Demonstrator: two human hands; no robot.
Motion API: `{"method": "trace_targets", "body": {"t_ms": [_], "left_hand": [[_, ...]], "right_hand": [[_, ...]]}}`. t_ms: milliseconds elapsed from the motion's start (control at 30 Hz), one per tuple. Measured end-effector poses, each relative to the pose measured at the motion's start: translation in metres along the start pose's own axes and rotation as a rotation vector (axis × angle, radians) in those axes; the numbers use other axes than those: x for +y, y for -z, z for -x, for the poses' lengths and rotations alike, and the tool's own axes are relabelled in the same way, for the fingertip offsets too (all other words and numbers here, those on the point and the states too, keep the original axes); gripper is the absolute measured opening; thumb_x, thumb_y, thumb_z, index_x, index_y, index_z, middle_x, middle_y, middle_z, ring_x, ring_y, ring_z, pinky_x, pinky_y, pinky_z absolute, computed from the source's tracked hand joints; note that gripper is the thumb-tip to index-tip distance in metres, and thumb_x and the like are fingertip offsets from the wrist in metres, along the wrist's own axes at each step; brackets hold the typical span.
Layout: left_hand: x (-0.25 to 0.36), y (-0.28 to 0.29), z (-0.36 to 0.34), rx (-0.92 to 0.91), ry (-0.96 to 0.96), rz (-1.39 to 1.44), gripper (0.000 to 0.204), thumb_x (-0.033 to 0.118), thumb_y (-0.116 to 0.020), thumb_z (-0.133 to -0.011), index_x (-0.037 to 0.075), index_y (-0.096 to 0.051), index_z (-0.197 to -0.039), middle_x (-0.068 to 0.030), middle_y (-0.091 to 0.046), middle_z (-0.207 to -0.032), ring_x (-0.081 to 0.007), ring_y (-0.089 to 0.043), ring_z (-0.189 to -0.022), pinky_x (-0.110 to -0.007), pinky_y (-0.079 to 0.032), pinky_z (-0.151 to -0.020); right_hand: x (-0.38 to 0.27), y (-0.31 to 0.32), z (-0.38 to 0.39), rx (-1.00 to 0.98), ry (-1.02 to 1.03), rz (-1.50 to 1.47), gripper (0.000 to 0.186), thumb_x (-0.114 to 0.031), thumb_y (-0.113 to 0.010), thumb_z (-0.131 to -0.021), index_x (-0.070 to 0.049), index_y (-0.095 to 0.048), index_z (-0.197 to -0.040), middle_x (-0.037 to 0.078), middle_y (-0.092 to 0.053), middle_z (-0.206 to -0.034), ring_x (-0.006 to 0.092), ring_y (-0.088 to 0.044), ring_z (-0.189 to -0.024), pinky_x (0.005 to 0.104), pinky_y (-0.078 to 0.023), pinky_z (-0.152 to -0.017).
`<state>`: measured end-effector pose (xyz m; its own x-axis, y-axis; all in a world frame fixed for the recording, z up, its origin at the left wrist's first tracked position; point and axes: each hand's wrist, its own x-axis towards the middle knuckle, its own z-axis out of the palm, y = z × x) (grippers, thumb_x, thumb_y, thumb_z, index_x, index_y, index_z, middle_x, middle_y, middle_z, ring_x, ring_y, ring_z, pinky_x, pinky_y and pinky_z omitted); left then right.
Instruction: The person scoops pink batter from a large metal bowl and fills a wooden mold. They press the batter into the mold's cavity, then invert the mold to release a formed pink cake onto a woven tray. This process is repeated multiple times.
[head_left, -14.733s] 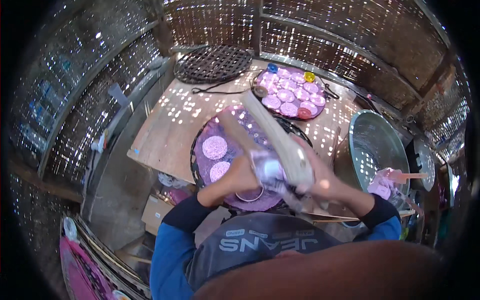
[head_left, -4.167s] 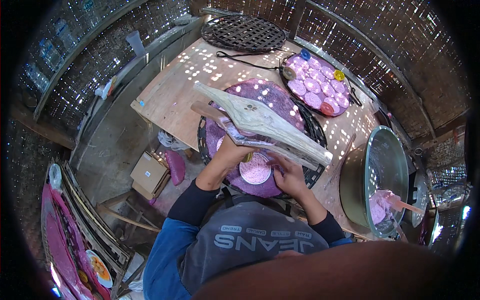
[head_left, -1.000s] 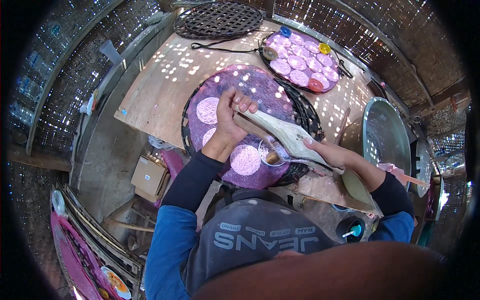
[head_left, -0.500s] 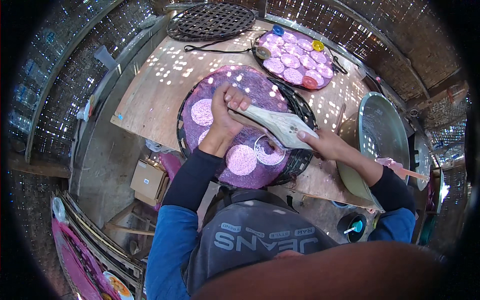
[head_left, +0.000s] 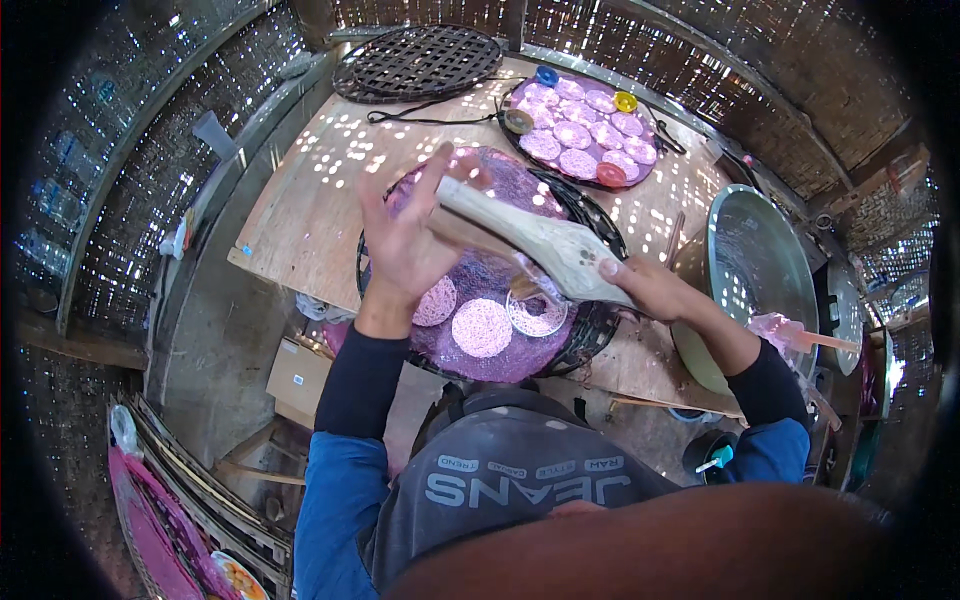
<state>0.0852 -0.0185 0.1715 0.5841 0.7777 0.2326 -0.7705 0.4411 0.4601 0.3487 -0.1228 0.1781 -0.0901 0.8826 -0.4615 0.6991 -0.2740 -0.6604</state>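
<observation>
My right hand (head_left: 648, 288) grips the wide end of a pale, long two-armed hand press (head_left: 545, 243), its thumb on top. My left hand (head_left: 405, 240), slightly blurred, has its fingers spread beside the narrow end of the press. Below lies a round tray covered with purple mesh cloth (head_left: 480, 280). Flat pinkish lacy discs, one nearest me (head_left: 481, 327) and another to its left (head_left: 437, 302), rest on the cloth. Under the press sits a thin pale ring (head_left: 538, 325) with stringy pinkish stuff inside; the press hides part of it.
At the back is a second purple tray (head_left: 555, 113) of several discs, with coloured rings on its edge. A dark woven tray (head_left: 415, 62) lies at the back left. On the right stands a large basin (head_left: 765, 255). The wooden table (head_left: 290, 215) extends left.
My left hand has let go of the narrow end of the press and opened, moving left. The right hand still holds the press. More pinkish strands show in the ring.
</observation>
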Motion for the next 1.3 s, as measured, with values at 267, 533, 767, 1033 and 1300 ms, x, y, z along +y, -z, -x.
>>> {"method": "trace_targets", "body": {"t_ms": [267,533,767,1033,1300], "left_hand": [[-0.059,0.003,0.005,-0.302,-0.097,-1.562,0.046,0.032,-0.062,-0.077,0.007,-0.053,-0.115,-0.0119,-0.055,-0.115,-0.0246,-0.048,-0.112,-0.035,-0.034,-0.098],[-0.072,-0.027,-0.010,-0.616,-0.639,-1.620,0.025,0.021,-0.062,-0.072,0.008,-0.056,-0.092,-0.0106,-0.058,-0.080,-0.0311,-0.057,-0.071,-0.039,-0.045,-0.067],[-0.032,-0.060,-0.014,-0.800,-0.553,-2.363,0.027,0.026,-0.061,-0.067,0.008,-0.051,-0.083,-0.0031,-0.058,-0.061,-0.0217,-0.058,-0.054,-0.037,-0.042,-0.055],[-0.003,-0.052,0.008,-0.820,-0.093,-2.133,0.026,0.030,-0.068,-0.062,0.009,-0.062,-0.077,-0.0139,-0.059,-0.064,-0.0344,-0.057,-0.058,-0.041,-0.045,-0.051],[-0.010,-0.003,0.036,-0.688,-0.376,-1.803,0.025,0.029,-0.071,-0.065,0.012,-0.060,-0.079,-0.0060,-0.060,-0.080,-0.0238,-0.057,-0.074,-0.036,-0.042,-0.064]], "right_hand": [[-0.053,-0.006,0.022,0.355,0.202,0.255,0.068,-0.065,-0.036,-0.081,-0.005,-0.064,-0.068,0.011,-0.057,-0.055,0.0253,-0.056,-0.049,0.0344,-0.044,-0.051],[-0.039,0.033,-0.025,1.264,0.960,0.035,0.032,-0.035,-0.061,-0.077,-0.005,-0.059,-0.089,0.009,-0.058,-0.073,0.0231,-0.059,-0.064,0.0351,-0.046,-0.058],[-0.066,0.026,0.002,0.712,0.404,-0.401,0.050,-0.026,-0.060,-0.080,0.004,-0.036,-0.111,0.011,-0.051,-0.079,0.0226,-0.055,-0.069,0.0359,-0.045,-0.064],[-0.110,-0.012,0.085,0.642,0.826,-0.067,0.034,-0.004,-0.052,-0.078,-0.002,-0.034,-0.106,0.007,-0.044,-0.080,0.0137,-0.046,-0.070,0.0309,-0.041,-0.063],[-0.057,0.026,0.147,1.127,1.145,-0.848,0.031,0.002,-0.041,-0.078,-0.003,-0.035,-0.108,0.004,-0.037,-0.060,0.0097,-0.035,-0.036,0.0217,-0.034,-0.034]]}}
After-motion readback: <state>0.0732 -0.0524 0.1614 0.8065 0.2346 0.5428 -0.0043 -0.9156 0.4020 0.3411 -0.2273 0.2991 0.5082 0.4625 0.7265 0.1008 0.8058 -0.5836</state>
